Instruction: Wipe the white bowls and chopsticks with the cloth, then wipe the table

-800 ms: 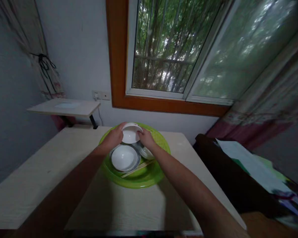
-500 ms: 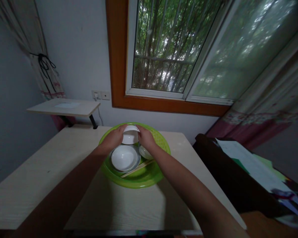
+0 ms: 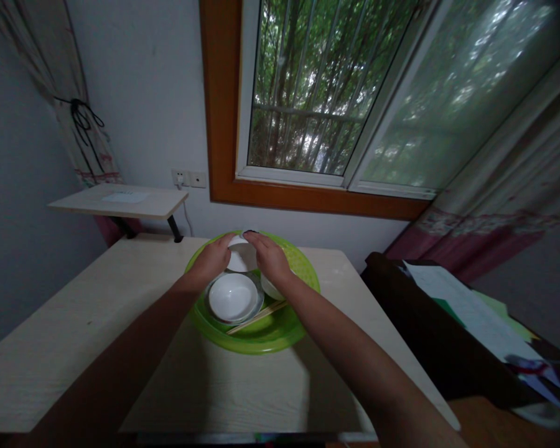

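A white bowl [image 3: 242, 257] is held tilted over the far part of a green plastic basin [image 3: 261, 346], its inside turned toward me. My left hand [image 3: 218, 254] grips it by the left edge. At the right edge, my right hand [image 3: 269, 256] is closed round the bowl, its fingers lying over the top rim; the fingertips are partly hidden. Below, a second white bowl [image 3: 233, 298] sits on a plate [image 3: 260, 305] in the basin. Another pale bowl [image 3: 269, 288] shows partly under my right hand. Wooden chopsticks [image 3: 256, 318] lie slanted in front of the bowls.
The basin stands on a pale wooden table [image 3: 256, 392]. On the left is a small raised shelf [image 3: 121, 201] bearing a paper sheet. A dark surface with papers [image 3: 462, 305] is at the right. Behind are a wall socket [image 3: 188, 179] and a window [image 3: 326, 93].
My right hand has shifted slightly left, its fingers reaching further over the bowl's top rim. The held bowl has moved a little left. The other dishes keep their places.
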{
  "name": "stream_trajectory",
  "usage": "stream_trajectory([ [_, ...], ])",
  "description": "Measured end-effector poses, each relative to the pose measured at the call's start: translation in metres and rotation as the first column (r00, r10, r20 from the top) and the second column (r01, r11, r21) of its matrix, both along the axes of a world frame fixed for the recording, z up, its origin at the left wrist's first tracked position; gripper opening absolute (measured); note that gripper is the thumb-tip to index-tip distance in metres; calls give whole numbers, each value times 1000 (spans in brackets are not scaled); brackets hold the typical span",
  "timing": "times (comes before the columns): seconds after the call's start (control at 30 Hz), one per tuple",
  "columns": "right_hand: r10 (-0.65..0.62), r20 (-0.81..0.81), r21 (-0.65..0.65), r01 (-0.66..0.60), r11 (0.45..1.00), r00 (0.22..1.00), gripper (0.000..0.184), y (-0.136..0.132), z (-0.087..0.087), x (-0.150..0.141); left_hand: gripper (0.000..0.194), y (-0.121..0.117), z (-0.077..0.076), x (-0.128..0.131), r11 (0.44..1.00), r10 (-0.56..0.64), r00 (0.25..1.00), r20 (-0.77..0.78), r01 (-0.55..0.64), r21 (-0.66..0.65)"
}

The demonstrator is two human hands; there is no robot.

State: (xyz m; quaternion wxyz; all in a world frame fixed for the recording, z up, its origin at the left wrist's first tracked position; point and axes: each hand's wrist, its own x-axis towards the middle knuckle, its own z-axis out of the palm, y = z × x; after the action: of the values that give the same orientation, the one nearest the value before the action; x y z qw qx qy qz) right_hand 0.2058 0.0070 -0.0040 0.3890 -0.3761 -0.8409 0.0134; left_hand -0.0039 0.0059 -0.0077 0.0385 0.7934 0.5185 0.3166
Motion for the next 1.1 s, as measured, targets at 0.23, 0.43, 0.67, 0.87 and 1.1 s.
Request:
stream_trajectory([
  [0.23, -26, -99, -31, 23, 999, 995, 61, 4, -1, 1, 57, -6, 6, 0, 1000, 19, 999, -29, -20, -9],
  [0.43, -140, -60, -165, 128, 978, 988, 54, 8, -2, 1, 53, -7, 8, 1, 999, 29, 996, -82, -27, 20],
  [0.67, -155, -25, -289, 141, 947, 988, 49, 13, -8, 5, 55, -12, 10, 1, 997, -33, 992, -121, 42, 70],
  [0.87, -150, -120, -327, 104, 939, 981, 46, 17, -15, 5, 54, -11, 9, 0, 994, -35, 994, -99, 46, 102],
  [1.1, -250, -204, -404, 151, 902, 947, 32, 28, -22, 7, 50, -6, 5, -1, 989, -7, 1000, 30, 3, 150],
])
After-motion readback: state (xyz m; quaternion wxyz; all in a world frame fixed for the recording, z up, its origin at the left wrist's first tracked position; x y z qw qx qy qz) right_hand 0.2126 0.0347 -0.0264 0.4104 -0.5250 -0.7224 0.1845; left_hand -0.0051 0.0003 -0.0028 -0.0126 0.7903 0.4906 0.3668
